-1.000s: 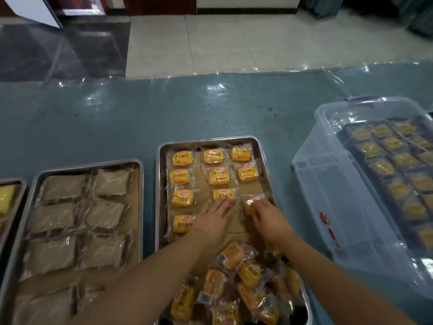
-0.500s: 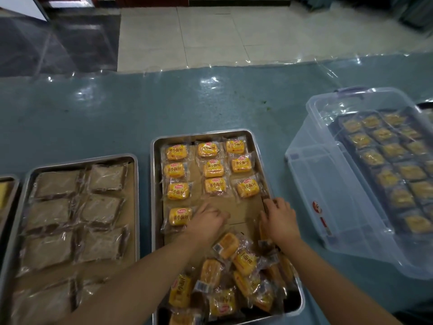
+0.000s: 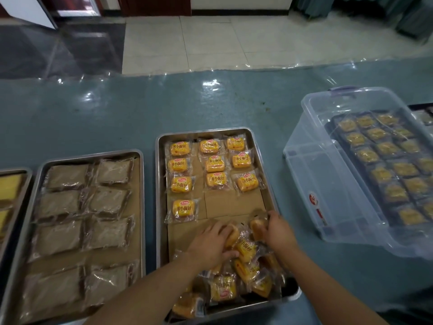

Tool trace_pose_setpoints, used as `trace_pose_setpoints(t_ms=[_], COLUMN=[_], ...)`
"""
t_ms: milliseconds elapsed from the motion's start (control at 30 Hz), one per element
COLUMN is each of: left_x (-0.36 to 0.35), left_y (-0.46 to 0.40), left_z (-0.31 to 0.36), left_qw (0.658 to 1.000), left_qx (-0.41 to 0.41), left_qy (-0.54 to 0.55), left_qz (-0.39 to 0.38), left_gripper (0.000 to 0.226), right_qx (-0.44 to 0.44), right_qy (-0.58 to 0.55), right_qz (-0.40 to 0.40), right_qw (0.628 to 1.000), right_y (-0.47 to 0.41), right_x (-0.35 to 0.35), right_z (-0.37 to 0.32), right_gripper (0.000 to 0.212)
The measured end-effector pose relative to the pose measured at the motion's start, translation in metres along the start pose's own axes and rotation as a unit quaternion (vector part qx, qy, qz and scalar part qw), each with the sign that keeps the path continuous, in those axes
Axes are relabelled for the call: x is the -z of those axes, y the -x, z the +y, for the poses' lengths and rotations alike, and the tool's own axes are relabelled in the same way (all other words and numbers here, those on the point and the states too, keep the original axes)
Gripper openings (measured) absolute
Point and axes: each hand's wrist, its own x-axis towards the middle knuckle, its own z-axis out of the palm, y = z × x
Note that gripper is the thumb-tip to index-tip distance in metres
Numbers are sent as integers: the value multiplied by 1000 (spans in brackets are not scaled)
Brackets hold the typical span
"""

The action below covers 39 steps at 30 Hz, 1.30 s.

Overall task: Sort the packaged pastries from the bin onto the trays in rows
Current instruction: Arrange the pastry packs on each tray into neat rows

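Blue table (image 3: 117, 118) | clear bin (image 3: 328, 184) right | both hands, left (image 3: 208, 247), right (image 3: 278, 233), grip pastries (image 3: 246, 249)

Yellow-orange pastries (image 3: 180, 164) in clear wrappers with red logos are lying on a silver tray (image 3: 269, 184) lined in tan; brown ones (image 3: 68, 177) are filling the next tray, all sitting on a teal table (image 3: 117, 113) beside a clear bin (image 3: 311, 174)
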Motion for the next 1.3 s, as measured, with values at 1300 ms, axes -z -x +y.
trace_pose_setpoints(t_ms=[1300], left_x=[45], left_y=[-11], left_z=[-36], left_qw=[980], left_qx=[110], left_qy=[130], left_qz=[106], left_gripper=[36], right_qx=[208], right_qy=[129], right_qz=[36], right_qw=[969], right_y=[-38], right_x=[-2], right_z=[-55], right_gripper=[63])
